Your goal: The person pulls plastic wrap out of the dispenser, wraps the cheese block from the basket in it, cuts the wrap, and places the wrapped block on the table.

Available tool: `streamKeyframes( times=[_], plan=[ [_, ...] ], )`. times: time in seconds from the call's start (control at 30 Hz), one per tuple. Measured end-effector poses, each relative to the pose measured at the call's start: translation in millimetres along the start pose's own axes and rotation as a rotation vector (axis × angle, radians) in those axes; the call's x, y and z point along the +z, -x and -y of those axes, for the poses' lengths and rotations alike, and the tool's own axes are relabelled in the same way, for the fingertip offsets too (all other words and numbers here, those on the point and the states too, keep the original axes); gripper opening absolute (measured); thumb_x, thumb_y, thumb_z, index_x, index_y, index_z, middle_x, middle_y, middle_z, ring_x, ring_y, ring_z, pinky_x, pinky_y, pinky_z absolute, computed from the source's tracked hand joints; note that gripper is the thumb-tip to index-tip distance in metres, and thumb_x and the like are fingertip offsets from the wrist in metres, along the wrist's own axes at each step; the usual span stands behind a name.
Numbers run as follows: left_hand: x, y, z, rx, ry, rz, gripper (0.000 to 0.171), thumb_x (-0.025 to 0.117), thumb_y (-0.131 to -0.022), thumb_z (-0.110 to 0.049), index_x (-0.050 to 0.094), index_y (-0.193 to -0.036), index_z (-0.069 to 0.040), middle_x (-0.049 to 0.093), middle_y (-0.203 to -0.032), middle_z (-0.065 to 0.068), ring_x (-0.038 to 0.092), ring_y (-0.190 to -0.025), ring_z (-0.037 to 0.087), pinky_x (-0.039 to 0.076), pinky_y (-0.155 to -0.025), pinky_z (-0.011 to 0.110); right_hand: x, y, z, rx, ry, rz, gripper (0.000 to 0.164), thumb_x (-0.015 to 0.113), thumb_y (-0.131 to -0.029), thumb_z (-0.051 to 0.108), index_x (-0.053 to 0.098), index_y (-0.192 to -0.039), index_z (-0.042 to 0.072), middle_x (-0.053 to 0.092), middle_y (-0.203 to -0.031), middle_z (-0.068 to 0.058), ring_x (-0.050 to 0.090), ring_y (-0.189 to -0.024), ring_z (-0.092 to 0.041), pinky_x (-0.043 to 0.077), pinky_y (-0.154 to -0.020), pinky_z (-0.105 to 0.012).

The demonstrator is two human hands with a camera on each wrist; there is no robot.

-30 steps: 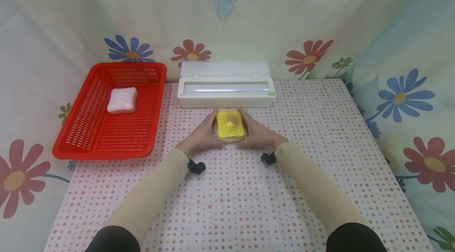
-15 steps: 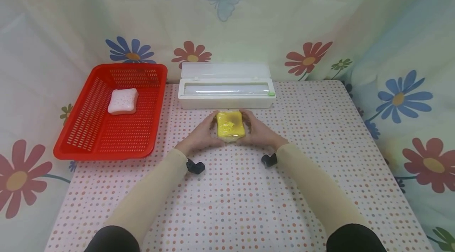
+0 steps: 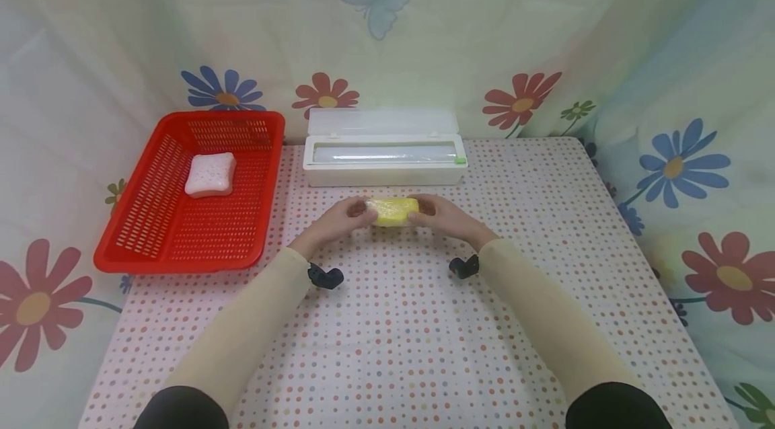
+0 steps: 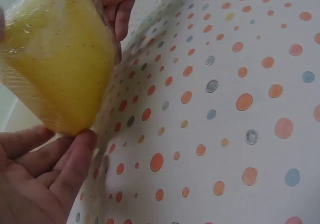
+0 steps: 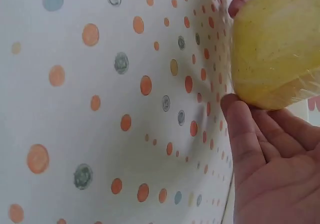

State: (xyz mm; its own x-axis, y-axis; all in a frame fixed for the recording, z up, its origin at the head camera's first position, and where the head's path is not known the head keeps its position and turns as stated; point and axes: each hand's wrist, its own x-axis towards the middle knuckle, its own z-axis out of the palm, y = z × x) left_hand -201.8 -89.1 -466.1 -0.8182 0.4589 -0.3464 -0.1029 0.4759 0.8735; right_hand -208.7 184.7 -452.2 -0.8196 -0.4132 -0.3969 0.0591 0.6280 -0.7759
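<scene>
A yellow sponge (image 3: pixel 394 212) wrapped in clear plastic film is held between both hands in the middle of the table. My left hand (image 3: pixel 341 219) pinches its left end with thumb and fingers; my right hand (image 3: pixel 447 216) does the same at the right end. In the left wrist view the fingertips press the lower corner of the wrapped sponge (image 4: pixel 65 59), and the film looks wrinkled. The right wrist view shows the sponge (image 5: pixel 277 44) resting against the right fingertips, apparently tilted and off the tabletop.
Behind the hands stands a white cling film dispenser (image 3: pixel 384 175) with its lid up and a roll inside. To the left, a red plastic basket (image 3: pixel 212 234) holds a pinkish-white sponge (image 3: pixel 210 174). A flowered curtain hangs behind the dotted table (image 3: pixel 393 348).
The wrapped sponge has been tipped, so a narrower yellow side faces the head view instead of its broad top. Both hands have shifted their grip to its ends.
</scene>
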Motion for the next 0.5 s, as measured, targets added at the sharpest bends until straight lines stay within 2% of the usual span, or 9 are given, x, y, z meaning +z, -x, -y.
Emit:
streamKeyframes(
  times=[0.13,0.27,0.37,0.5],
  plan=[
    [3.4,-1.5,-1.7,-0.059,0.015,-0.006,0.083,0.038,-0.101,-0.069,0.043,-0.153,-0.004,0.057,-0.147,0.019,0.063,-0.128,0.032,0.048,-0.113,0.046,0.6,1.5,3.6,0.067,0.017,0.010,0.074,0.043,-0.103,0.063,0.049,-0.148,0.005,0.058,-0.145,-0.019,0.058,-0.132,-0.037,0.038,-0.117,-0.059],
    [6.4,-2.7,-7.6,-0.156,0.005,-0.035,0.094,0.021,-0.097,-0.080,0.062,-0.134,-0.004,0.074,-0.115,0.015,0.074,-0.099,0.025,0.057,-0.094,0.039,3.3,-0.2,10.7,0.170,-0.006,-0.007,0.084,0.028,-0.100,0.075,0.062,-0.133,0.005,0.071,-0.123,-0.015,0.068,-0.113,-0.029,0.040,-0.116,-0.055],
    [7.1,-4.1,-13.1,-0.211,-0.019,-0.031,0.100,0.012,-0.095,-0.081,0.068,-0.117,-0.002,0.075,-0.092,0.013,0.073,-0.077,0.024,0.058,-0.076,0.033,6.4,-2.5,18.4,0.243,0.019,-0.035,0.090,0.019,-0.097,0.079,0.063,-0.122,0.005,0.073,-0.104,-0.012,0.067,-0.098,-0.026,0.043,-0.111,-0.052],
    [7.7,-6.5,-19.4,-0.281,-0.037,-0.017,0.101,0.005,-0.096,-0.080,0.068,-0.103,-0.001,0.075,-0.080,0.014,0.071,-0.065,0.023,0.057,-0.062,0.029,10.0,-5.9,26.6,0.293,0.074,-0.047,0.087,0.013,-0.099,0.076,0.059,-0.119,0.005,0.069,-0.091,-0.011,0.066,-0.083,-0.025,0.050,-0.097,-0.045]
  ],
)
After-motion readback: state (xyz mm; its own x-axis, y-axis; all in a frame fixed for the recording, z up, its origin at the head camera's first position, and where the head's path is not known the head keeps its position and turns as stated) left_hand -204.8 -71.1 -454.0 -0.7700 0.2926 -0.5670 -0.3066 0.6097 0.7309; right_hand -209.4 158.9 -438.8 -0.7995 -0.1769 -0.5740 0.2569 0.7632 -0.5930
